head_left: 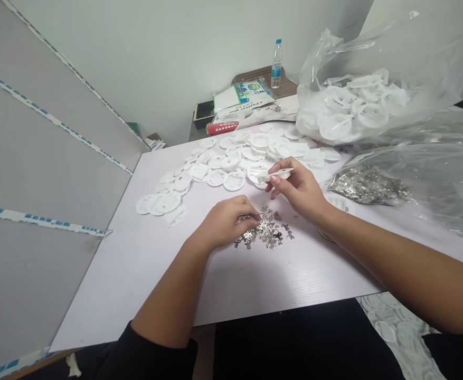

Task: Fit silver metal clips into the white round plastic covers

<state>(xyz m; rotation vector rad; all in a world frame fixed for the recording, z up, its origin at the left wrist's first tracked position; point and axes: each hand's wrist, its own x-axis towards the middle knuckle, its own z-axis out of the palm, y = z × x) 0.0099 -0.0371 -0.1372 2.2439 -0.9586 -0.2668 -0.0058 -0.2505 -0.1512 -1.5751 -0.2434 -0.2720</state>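
Observation:
Between the thumb and fingers of my right hand (296, 189) is a round white plastic part (279, 174), held tilted nearly edge-on above the table. My left hand (233, 220) is lowered to a small pile of shiny metal clips (268, 232), its fingers bent together at the pile's left edge. Whatever those fingertips pinch is too small to make out. Behind both hands spreads a heap of similar white plastic parts (235, 158), some overlapping. A few of them (162, 203) reach toward the left side.
A clear bag of white parts (358, 105) stands at the back right, with a bag of metal pieces (369, 184) before it. A grey partition (49, 174) borders the white table (136, 279) on the left. A water bottle (276, 66) stands behind.

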